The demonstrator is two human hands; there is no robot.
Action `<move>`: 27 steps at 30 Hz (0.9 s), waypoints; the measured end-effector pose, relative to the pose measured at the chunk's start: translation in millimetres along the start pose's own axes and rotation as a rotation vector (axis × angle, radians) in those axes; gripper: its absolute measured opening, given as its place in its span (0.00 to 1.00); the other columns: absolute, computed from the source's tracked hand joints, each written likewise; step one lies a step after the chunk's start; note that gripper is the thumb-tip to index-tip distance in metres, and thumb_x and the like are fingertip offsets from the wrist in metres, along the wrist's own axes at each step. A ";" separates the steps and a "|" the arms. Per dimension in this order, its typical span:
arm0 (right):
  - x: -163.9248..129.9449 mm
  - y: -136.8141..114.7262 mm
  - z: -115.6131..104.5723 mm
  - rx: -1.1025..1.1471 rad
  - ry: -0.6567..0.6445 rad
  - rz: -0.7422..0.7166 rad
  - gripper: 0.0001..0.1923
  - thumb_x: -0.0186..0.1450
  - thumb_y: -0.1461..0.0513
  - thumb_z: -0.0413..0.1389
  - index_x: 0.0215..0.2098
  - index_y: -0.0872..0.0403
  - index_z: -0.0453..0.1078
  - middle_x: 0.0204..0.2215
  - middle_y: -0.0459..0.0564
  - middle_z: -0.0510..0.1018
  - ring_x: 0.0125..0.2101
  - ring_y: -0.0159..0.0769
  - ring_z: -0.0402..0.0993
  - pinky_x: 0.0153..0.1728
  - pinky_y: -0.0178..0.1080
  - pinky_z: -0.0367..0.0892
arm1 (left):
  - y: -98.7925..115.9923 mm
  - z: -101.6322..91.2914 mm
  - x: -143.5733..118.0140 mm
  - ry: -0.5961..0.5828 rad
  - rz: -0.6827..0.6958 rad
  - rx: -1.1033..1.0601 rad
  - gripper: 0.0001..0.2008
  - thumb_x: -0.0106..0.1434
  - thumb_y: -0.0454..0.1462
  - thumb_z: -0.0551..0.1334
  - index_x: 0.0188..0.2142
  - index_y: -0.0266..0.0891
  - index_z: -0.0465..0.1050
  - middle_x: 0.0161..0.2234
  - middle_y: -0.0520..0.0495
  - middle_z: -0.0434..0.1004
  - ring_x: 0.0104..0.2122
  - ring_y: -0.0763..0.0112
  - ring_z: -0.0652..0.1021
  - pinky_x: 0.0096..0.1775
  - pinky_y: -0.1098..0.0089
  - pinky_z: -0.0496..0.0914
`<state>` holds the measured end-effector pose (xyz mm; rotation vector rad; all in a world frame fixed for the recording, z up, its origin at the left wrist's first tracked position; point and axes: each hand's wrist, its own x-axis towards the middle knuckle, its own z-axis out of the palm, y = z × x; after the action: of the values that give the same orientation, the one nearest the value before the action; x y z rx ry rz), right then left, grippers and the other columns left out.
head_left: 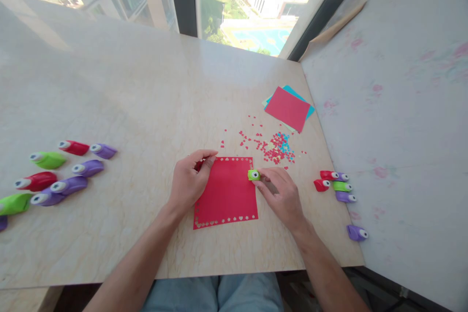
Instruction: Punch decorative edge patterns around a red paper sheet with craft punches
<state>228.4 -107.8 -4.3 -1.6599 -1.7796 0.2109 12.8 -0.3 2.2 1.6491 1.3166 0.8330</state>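
Observation:
A red sheet of paper (228,190) lies in front of me, with small shapes punched out along its top, left and bottom edges. My left hand (192,175) pinches the sheet at its upper left corner, thumb and forefinger closed on it. At the upper part of the right edge sits a small green craft punch (253,175) with a white, star-marked button. My right hand (280,190) grips this punch between thumb and fingers from the right side. Whether the paper is inside the punch's slot, I cannot tell.
Punched-out confetti (276,148) in red, blue and pale colours is scattered beyond the sheet. Behind it is a stack of coloured paper (288,108). Several larger punches (68,185) stand at the left, several small ones (341,186) by the right wall (395,131). A window (256,5) is at the back.

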 end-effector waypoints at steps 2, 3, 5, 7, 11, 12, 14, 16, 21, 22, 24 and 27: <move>0.3 -0.4 0.0 0.002 -0.003 0.008 0.11 0.67 0.63 0.59 0.48 0.52 0.71 0.37 0.52 0.77 0.38 0.40 0.73 0.41 0.44 0.71 | 0.8 -0.6 -0.1 -0.004 -0.004 0.010 0.11 0.65 0.41 0.59 0.39 0.40 0.79 0.32 0.49 0.82 0.29 0.69 0.79 0.34 0.71 0.73; 0.2 -0.3 0.0 0.002 -0.003 0.010 0.11 0.67 0.64 0.59 0.48 0.52 0.70 0.37 0.52 0.77 0.38 0.40 0.73 0.41 0.44 0.71 | 1.3 -0.9 -0.2 -0.004 -0.006 0.014 0.11 0.65 0.40 0.59 0.39 0.40 0.79 0.32 0.49 0.82 0.29 0.69 0.79 0.34 0.71 0.73; -0.1 0.1 0.3 0.004 -0.003 0.016 0.12 0.67 0.64 0.59 0.49 0.52 0.70 0.37 0.52 0.77 0.37 0.40 0.73 0.40 0.44 0.71 | 2.1 -1.3 -0.2 -0.001 -0.007 0.024 0.11 0.65 0.40 0.59 0.39 0.40 0.79 0.32 0.49 0.82 0.29 0.69 0.78 0.33 0.72 0.73; -0.3 0.5 0.6 0.007 -0.008 0.022 0.12 0.67 0.64 0.59 0.49 0.52 0.70 0.37 0.52 0.77 0.37 0.39 0.73 0.40 0.43 0.71 | 2.7 -1.5 -0.2 0.002 -0.005 0.039 0.11 0.65 0.40 0.59 0.39 0.40 0.79 0.31 0.49 0.82 0.29 0.69 0.78 0.33 0.72 0.73; 0.5 0.0 1.0 0.009 -0.011 0.039 0.12 0.67 0.65 0.59 0.49 0.53 0.70 0.37 0.52 0.77 0.37 0.39 0.73 0.40 0.44 0.71 | 3.3 -1.2 -0.1 -0.003 -0.002 0.072 0.12 0.66 0.41 0.58 0.39 0.40 0.80 0.30 0.49 0.81 0.28 0.70 0.77 0.32 0.72 0.72; 0.8 -0.2 1.1 0.008 -0.008 0.041 0.12 0.67 0.65 0.59 0.49 0.53 0.70 0.37 0.53 0.77 0.38 0.40 0.73 0.41 0.44 0.71 | 3.4 -1.1 -0.1 -0.005 -0.004 0.077 0.12 0.66 0.41 0.58 0.39 0.40 0.80 0.29 0.49 0.81 0.28 0.70 0.77 0.32 0.72 0.72; 1.4 -0.6 1.0 0.010 -0.005 0.042 0.12 0.67 0.65 0.59 0.49 0.53 0.71 0.37 0.52 0.77 0.38 0.40 0.73 0.41 0.44 0.71 | 3.8 -1.1 0.0 -0.008 -0.011 0.084 0.12 0.65 0.41 0.59 0.39 0.41 0.80 0.29 0.50 0.80 0.27 0.70 0.76 0.31 0.72 0.71; 1.8 -1.0 0.8 0.013 -0.004 0.043 0.12 0.67 0.65 0.58 0.50 0.52 0.71 0.37 0.52 0.77 0.38 0.40 0.74 0.41 0.44 0.71 | 4.1 -1.3 0.1 -0.010 -0.018 0.086 0.12 0.65 0.42 0.59 0.39 0.41 0.80 0.28 0.50 0.80 0.26 0.70 0.76 0.30 0.72 0.71; 2.0 -1.3 0.6 0.016 -0.002 0.062 0.12 0.67 0.64 0.58 0.50 0.52 0.71 0.37 0.52 0.77 0.38 0.40 0.74 0.41 0.44 0.71 | 4.2 -2.2 0.0 -0.010 -0.025 0.080 0.12 0.65 0.43 0.59 0.39 0.41 0.80 0.28 0.50 0.80 0.26 0.70 0.76 0.29 0.71 0.70; 1.9 -1.3 0.7 0.018 -0.002 0.066 0.12 0.67 0.64 0.58 0.50 0.52 0.71 0.37 0.52 0.77 0.38 0.40 0.74 0.41 0.44 0.71 | 4.2 -2.4 -0.1 -0.011 -0.025 0.080 0.12 0.65 0.43 0.59 0.39 0.41 0.79 0.29 0.50 0.80 0.26 0.70 0.76 0.30 0.71 0.70; 1.8 -1.3 0.8 0.021 -0.003 0.071 0.12 0.67 0.64 0.58 0.50 0.53 0.71 0.37 0.52 0.77 0.38 0.40 0.74 0.40 0.43 0.72 | 4.2 -2.6 -0.4 -0.014 -0.024 0.082 0.12 0.65 0.43 0.59 0.39 0.41 0.79 0.30 0.50 0.80 0.27 0.70 0.76 0.30 0.71 0.71; 1.7 -1.3 0.6 0.017 -0.004 0.071 0.12 0.67 0.63 0.58 0.49 0.52 0.71 0.37 0.52 0.77 0.37 0.40 0.74 0.40 0.43 0.71 | 4.5 -2.4 -0.8 -0.008 -0.021 0.088 0.12 0.65 0.43 0.59 0.39 0.42 0.79 0.30 0.50 0.80 0.27 0.70 0.76 0.31 0.71 0.71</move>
<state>227.0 -106.3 -3.4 -1.7132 -1.7190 0.2606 12.4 -1.1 7.3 1.7017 1.3796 0.7646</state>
